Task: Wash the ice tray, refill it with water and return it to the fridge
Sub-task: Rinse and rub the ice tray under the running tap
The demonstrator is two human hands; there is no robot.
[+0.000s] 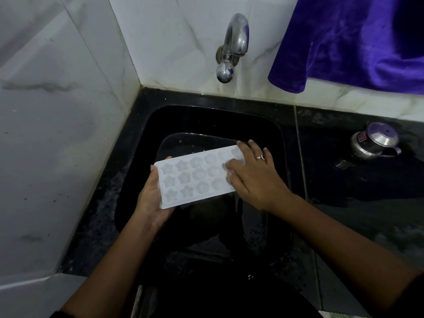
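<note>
Black sink (pixel 206 120) lies below the ice tray (pixel 195 177); left hand (pixel 151 198) clasps one end, right hand (pixel 252 180) lies flat on the end opposite that grip. Best rub every cavity, with the clasp firm.

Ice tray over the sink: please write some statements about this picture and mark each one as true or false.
1. The left hand grips the left end of the ice tray. True.
2. The ice tray lies on the counter. False: it is held above the black sink.
3. The right hand lies flat on the right end of the ice tray. True.
4. Water streams from the tap. False: no stream shows.
5. A steel pot stands on the counter, right of the sink. True.
6. The hanging cloth is red. False: it is purple.
</note>
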